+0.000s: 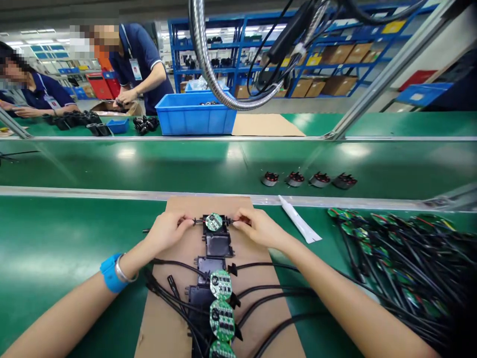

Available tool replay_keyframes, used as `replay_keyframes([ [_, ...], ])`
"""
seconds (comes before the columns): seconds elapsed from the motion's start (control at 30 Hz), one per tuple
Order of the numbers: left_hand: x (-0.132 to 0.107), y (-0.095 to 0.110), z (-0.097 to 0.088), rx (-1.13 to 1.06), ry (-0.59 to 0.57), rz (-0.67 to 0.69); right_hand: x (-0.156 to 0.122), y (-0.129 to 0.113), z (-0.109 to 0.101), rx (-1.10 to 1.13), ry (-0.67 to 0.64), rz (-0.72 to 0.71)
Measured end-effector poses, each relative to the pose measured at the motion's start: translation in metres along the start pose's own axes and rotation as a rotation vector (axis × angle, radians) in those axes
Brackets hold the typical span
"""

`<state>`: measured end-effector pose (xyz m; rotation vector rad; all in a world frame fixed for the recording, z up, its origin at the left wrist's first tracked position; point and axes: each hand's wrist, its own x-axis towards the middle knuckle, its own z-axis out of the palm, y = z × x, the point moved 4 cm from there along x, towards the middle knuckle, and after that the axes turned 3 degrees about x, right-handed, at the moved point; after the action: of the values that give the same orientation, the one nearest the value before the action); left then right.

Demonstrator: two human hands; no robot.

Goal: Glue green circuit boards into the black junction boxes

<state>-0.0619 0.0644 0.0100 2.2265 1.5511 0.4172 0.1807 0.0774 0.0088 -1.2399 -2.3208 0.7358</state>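
Left hand (pixel 169 229): fingertips pressed together, pinching the left lead (pixel 194 220) just beside the round green board (pixel 213 222).
Right hand (pixel 257 227): fingertips closed the same way, pinching the right lead (pixel 231 220) on the board's other side.
Round green board: on top of the black housing (pixel 217 241), between both hands, at the far end of the cardboard sheet (pixel 167 323).
Left wrist: blue band (pixel 111 272) beside a metal bangle.
Nearer on the sheet: row of further green boards (pixel 221 284) on black housings, cables trailing to both sides.
Right of the sheet: white tube (pixel 299 225) flat on the green worktop (pixel 55 238); farther right, tangled pile of wired boards (pixel 391 248).
Belt beyond: four small round parts (pixel 294 179) in a row.
Far side: blue bin (pixel 196 117); two other people at work, well apart.
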Motion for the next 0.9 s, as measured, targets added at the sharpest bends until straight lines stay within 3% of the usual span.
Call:
replay_keyframes([
  [0.13, 0.008, -0.001, 0.015, 0.083, 0.034, 0.064, 0.000, 0.013, 0.007, -0.117, 0.049, -0.021],
  [0.27, -0.007, 0.005, 0.008, 0.109, 0.084, 0.109, -0.018, -0.008, 0.005, -0.206, 0.135, -0.019],
  [0.33, -0.022, 0.013, 0.005, 0.022, -0.012, 0.220, -0.031, -0.030, 0.008, -0.163, 0.107, -0.060],
  [0.4, -0.039, 0.022, 0.007, -0.101, -0.198, 0.339, -0.045, -0.054, 0.020, -0.061, -0.013, -0.105],
  [0.5, -0.057, 0.024, 0.014, -0.199, -0.351, 0.356, -0.060, -0.076, 0.037, 0.065, -0.131, -0.106],
  [0.63, -0.058, 0.016, 0.015, -0.229, -0.246, 0.272, -0.064, -0.076, 0.035, 0.161, -0.089, -0.133],
  [0.77, -0.046, 0.010, 0.009, -0.106, -0.026, 0.213, -0.055, -0.042, 0.017, 0.176, -0.018, -0.008],
  [0.9, -0.032, 0.008, 0.016, 0.086, 0.022, 0.204, -0.047, -0.014, 0.018, 0.017, 0.046, -0.006],
])
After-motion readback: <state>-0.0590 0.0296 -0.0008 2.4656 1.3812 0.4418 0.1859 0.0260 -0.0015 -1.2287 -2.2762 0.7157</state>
